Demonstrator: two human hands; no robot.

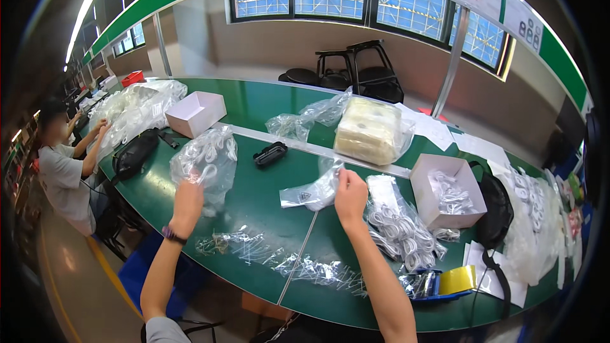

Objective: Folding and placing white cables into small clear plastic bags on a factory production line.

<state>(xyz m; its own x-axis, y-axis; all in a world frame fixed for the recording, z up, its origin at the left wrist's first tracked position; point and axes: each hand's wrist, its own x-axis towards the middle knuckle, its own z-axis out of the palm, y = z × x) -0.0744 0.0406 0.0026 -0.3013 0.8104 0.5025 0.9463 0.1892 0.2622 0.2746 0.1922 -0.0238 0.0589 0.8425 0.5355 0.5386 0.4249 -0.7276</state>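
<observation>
My left hand [187, 202] is closed at the near edge of a clear plastic bag [219, 181] holding coiled white cables [206, 147]; its fingertips are partly lost in the film. Farther right, my right hand [351, 197] pinches a small clear plastic bag [323, 190], which hangs to the left of the fingers, just above the green table. A printed mark shows on the bag's flat end. Beside my right hand lies a pile of bundled white cables [406, 228]. Between my forearms, small clear packets and thin ties [279, 259] are strewn along the front edge.
A black case [271, 154] lies between my hands, farther back. Behind stand a wrapped cream stack [368, 128] and a white box [197, 114]. At right are a white box of cables [424, 200], a black pouch [495, 213] and yellow tape [457, 279]. A co-worker [67, 165] sits left.
</observation>
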